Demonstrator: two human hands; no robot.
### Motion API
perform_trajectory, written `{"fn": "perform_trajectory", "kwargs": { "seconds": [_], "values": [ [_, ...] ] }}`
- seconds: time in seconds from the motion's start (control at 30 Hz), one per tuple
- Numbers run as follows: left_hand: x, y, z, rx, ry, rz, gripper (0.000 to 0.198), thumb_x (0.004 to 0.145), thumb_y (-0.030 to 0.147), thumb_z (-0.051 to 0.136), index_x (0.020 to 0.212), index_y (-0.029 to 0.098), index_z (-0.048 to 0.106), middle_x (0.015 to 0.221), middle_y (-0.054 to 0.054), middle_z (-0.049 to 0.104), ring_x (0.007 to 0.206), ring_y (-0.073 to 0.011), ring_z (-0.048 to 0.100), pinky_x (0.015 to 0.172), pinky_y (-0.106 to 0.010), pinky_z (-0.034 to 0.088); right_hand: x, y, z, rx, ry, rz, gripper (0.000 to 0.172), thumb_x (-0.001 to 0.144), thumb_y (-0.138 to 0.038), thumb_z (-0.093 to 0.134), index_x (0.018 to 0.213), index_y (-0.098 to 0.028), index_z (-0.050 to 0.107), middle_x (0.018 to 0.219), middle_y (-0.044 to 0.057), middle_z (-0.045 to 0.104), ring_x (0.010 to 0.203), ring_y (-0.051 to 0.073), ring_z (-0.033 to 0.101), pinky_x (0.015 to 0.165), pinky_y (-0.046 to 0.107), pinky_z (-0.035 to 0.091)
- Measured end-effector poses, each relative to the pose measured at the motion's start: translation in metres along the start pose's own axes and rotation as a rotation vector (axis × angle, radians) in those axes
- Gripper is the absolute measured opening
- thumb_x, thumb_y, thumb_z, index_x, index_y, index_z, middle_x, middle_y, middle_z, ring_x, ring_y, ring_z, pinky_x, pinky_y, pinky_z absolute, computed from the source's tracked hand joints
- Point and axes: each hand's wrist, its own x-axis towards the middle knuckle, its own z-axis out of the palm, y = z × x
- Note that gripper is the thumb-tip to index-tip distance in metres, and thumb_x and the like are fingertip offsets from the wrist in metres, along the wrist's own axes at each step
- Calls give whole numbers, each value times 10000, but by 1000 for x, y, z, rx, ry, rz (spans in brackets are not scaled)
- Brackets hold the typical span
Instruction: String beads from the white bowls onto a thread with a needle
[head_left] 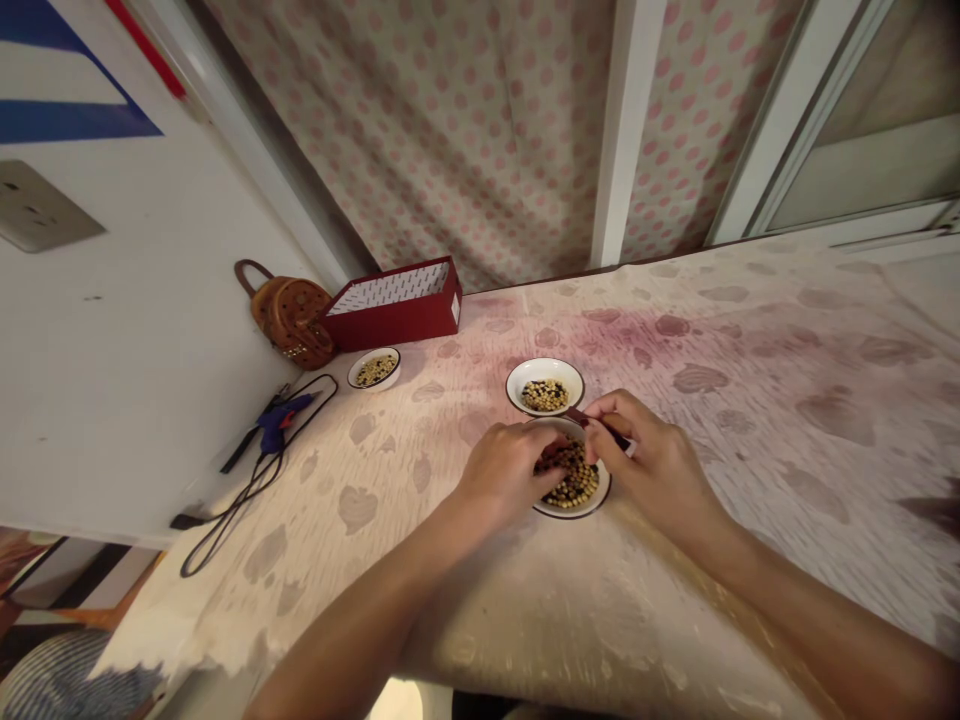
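While the left hand (501,464) dips among beans (579,484) in the near bowl (606,488), its grip unclear, the right hand (651,448) pinches a dark implement (616,434) over the rim. Another bowl (517,376) stands just beyond.

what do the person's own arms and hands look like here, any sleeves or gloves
The left hand and right hand are ungloved. The left forearm and right forearm are bare and taper toward the wrists, with no sleeves, watch or bracelet in view. Rings can't be ruled out.
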Motion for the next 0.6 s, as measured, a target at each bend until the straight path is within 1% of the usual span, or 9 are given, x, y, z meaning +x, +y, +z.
{"fn": "perform_trajectory", "kwargs": {
  "seconds": [0.07,0.17,0.3,0.37,0.47,0.53,0.6],
  "values": [
    [0,-2,3,-8,-4,22,214,836,155,709,1044,202,722,1023,-32,780,877,-222,723,836,-365,542,0,0,1,4,-4,4,56,961,-296,524,993,-252,537,655,-60,672,567,129,609,550,247,415],
    [1,-3,5,-13,-4,29,159,836,107,679,961,192,726,992,-34,780,866,-219,722,842,-370,535,0,1,1,4,-3,5,54,960,-293,522,988,-250,537,648,-59,668,582,134,623,555,246,423],
    [0,-2,5,-104,50,10,201,835,75,650,967,206,725,992,-36,776,897,-218,716,855,-367,532,0,0,1,3,0,-3,54,965,-291,520,995,-249,538,651,-61,668,561,125,608,537,240,410],
    [-1,-2,4,-256,90,-18,225,843,70,635,995,210,724,988,-35,773,897,-204,713,848,-351,539,0,0,0,14,-3,-15,54,969,-287,520,1002,-249,540,656,-62,668,557,120,601,534,237,406],
    [-2,-5,4,-620,145,-81,161,872,124,653,1002,192,718,972,-47,764,893,-181,711,852,-333,549,0,-2,0,38,-17,-37,49,978,-284,517,997,-247,543,656,-61,664,567,118,603,537,234,408],
    [-2,-8,4,-848,153,-133,134,872,197,706,1004,175,712,992,-65,758,926,-183,710,880,-342,552,-1,-3,0,58,-36,-48,52,985,-287,514,990,-246,545,661,-58,665,577,117,608,544,231,416],
    [-2,-11,2,-1007,135,-180,201,849,256,761,1019,163,710,1028,-83,755,963,-189,708,916,-358,549,-2,-5,0,77,-62,-55,54,991,-288,510,982,-245,542,665,-57,666,580,115,609,548,228,422]
  ]
}}
